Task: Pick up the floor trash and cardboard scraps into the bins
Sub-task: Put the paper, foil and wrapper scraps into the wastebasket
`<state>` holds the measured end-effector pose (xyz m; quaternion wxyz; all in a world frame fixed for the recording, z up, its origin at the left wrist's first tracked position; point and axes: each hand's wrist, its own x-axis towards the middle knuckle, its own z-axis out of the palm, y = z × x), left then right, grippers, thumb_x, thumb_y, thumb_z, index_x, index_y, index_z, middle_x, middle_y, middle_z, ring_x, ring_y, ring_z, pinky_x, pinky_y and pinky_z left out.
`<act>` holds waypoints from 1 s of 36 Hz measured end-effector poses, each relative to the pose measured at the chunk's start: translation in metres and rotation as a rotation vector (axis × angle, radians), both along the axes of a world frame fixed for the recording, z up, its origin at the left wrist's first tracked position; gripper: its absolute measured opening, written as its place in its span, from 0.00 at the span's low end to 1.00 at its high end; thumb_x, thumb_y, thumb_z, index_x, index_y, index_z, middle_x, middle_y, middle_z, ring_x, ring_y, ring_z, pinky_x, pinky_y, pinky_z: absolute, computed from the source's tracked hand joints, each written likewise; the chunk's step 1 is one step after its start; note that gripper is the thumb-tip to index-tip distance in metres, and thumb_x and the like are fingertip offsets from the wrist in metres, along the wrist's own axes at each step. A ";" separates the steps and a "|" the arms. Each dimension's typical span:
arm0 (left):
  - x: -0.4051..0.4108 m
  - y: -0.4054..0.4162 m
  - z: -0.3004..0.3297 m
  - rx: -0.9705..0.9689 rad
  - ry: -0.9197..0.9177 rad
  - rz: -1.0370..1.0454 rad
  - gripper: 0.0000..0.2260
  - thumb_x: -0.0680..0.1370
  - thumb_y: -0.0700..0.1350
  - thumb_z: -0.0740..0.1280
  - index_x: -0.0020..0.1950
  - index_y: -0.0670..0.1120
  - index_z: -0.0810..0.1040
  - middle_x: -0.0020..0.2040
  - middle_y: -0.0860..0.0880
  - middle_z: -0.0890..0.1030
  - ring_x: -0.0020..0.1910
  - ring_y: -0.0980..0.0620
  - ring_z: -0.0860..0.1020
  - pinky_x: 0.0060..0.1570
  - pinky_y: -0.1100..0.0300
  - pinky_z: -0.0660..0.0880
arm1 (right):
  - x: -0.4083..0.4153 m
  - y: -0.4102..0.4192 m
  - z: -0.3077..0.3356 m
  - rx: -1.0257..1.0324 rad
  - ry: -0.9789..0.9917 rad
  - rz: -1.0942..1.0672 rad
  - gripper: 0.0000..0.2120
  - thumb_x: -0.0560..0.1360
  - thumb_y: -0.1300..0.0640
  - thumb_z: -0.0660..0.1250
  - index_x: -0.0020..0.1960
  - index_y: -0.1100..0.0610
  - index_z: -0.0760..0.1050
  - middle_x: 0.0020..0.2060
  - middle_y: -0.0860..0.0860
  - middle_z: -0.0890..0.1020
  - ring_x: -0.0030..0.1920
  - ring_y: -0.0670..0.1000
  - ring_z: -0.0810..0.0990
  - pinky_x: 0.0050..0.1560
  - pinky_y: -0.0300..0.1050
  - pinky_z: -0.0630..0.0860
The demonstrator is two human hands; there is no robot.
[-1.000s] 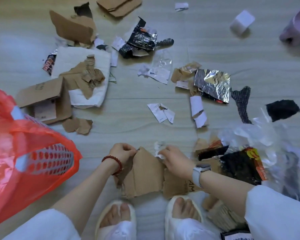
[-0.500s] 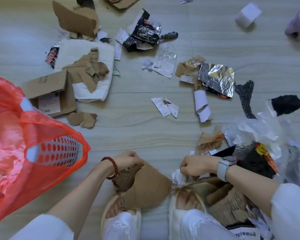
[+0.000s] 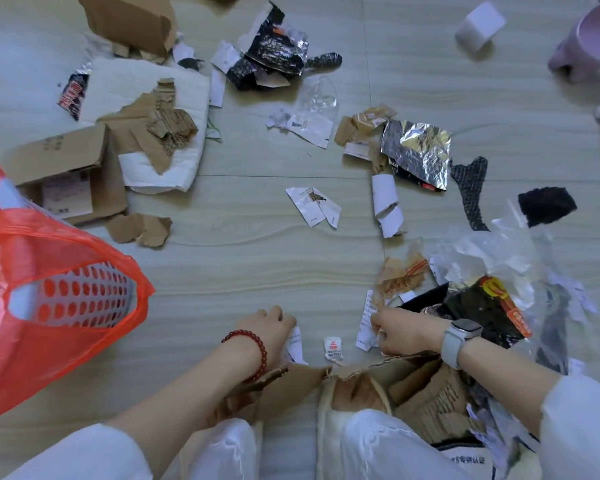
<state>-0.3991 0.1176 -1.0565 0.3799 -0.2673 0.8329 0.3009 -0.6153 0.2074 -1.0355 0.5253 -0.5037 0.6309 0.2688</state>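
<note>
Your left hand point(image 3: 269, 329) curls over paper scrap point(image 3: 295, 344), grasp unclear; right hand point(image 3: 400, 332) pinches receipt strip point(image 3: 366, 320); one small tag point(image 3: 333, 348) between; red-bagged bin point(image 3: 73, 299) cut off left.

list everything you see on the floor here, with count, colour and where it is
bin: 1, white perforated, red bag over it, left
box: 1, brown, open, left
cardboard scraps: many, brown, upper left, centre and by the feet
white sheet: 1, white, upper left, under torn cardboard
foil: 1, silver, right of centre
dark wrapper: 1, black and silver, top centre
paper scraps: several, white, centre
small packet: 1, white with a red mark, between the hands
plastic pile: 1 heap, clear and black, right
white block: 1, top right
left hand: 1, red bead bracelet, closed on paper
right hand: 1, watch on the wrist, gripping a paper strip
</note>
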 end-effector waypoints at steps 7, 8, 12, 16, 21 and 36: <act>0.004 0.037 -0.001 -0.225 -0.016 -0.101 0.33 0.74 0.58 0.63 0.72 0.47 0.54 0.67 0.44 0.63 0.63 0.43 0.65 0.58 0.50 0.62 | 0.002 0.022 0.000 -0.032 -0.059 -0.047 0.06 0.76 0.60 0.55 0.41 0.54 0.63 0.34 0.48 0.66 0.36 0.50 0.66 0.32 0.38 0.60; 0.002 0.037 0.001 -0.252 -0.024 -0.088 0.33 0.74 0.58 0.64 0.73 0.48 0.53 0.67 0.44 0.63 0.63 0.43 0.65 0.58 0.50 0.62 | 0.002 0.023 -0.001 -0.040 -0.056 -0.055 0.04 0.76 0.60 0.55 0.42 0.56 0.64 0.34 0.48 0.66 0.37 0.51 0.66 0.32 0.38 0.60; 0.004 0.046 0.011 -0.425 0.196 0.016 0.24 0.57 0.50 0.78 0.51 0.46 0.79 0.47 0.44 0.79 0.42 0.45 0.77 0.40 0.54 0.72 | 0.003 0.024 -0.005 -0.050 -0.056 -0.074 0.04 0.76 0.61 0.54 0.43 0.56 0.64 0.34 0.48 0.66 0.35 0.49 0.65 0.31 0.39 0.59; 0.016 0.070 0.016 -0.401 0.389 0.074 0.14 0.55 0.45 0.73 0.39 0.50 0.78 0.38 0.50 0.80 0.32 0.48 0.77 0.31 0.60 0.70 | 0.004 0.022 -0.009 -0.056 -0.041 -0.071 0.03 0.76 0.61 0.54 0.45 0.57 0.64 0.34 0.48 0.66 0.40 0.53 0.67 0.32 0.38 0.60; 0.016 0.058 0.005 -0.395 0.334 0.202 0.29 0.56 0.49 0.77 0.54 0.50 0.71 0.50 0.46 0.81 0.42 0.46 0.80 0.37 0.55 0.75 | 0.011 0.016 -0.011 -0.228 0.018 -0.079 0.10 0.76 0.63 0.54 0.39 0.53 0.61 0.38 0.52 0.69 0.33 0.52 0.65 0.32 0.43 0.62; 0.034 0.027 -0.040 -0.355 0.334 0.108 0.22 0.50 0.40 0.80 0.40 0.47 0.77 0.31 0.50 0.77 0.29 0.50 0.77 0.22 0.63 0.67 | 0.019 0.032 -0.043 -0.459 0.277 -0.077 0.27 0.71 0.61 0.66 0.67 0.58 0.59 0.66 0.59 0.59 0.55 0.61 0.71 0.48 0.52 0.75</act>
